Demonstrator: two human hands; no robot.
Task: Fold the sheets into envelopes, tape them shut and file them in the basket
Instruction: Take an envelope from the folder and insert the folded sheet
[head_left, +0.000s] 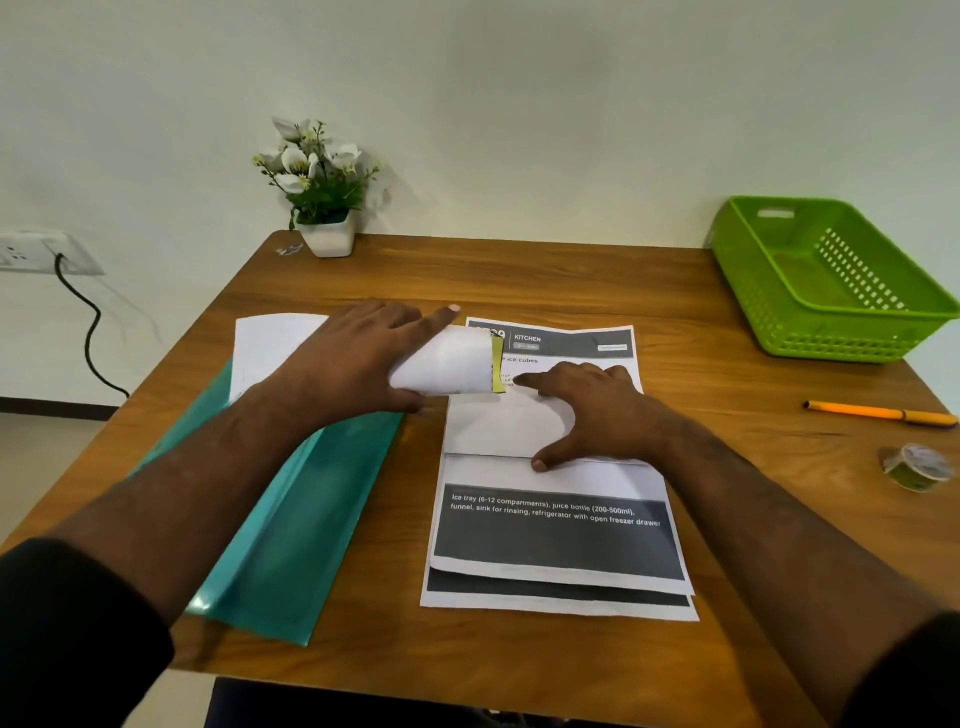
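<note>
While my left hand (358, 358) curls around a folded white flap (447, 366) with a yellow-green edge, my right hand (587, 410) lies spread and flat, pressing the printed sheets (556, 525) on the table (519, 270). The green basket (831, 280) stands well apart, at the far right corner.

My left hand (358, 358) covers the near end of the curled white paper flap (447, 366), so I cannot tell how I hold it. My right hand (592, 410) hides the middle of the printed white sheet (556, 525), whose small text beside my fingertip is too blurred to read. The green plastic basket (831, 280) is cut off at the right edge. Small clear scraps (288, 250) by the white flower pot (330, 239) are too tiny to identify.
</note>
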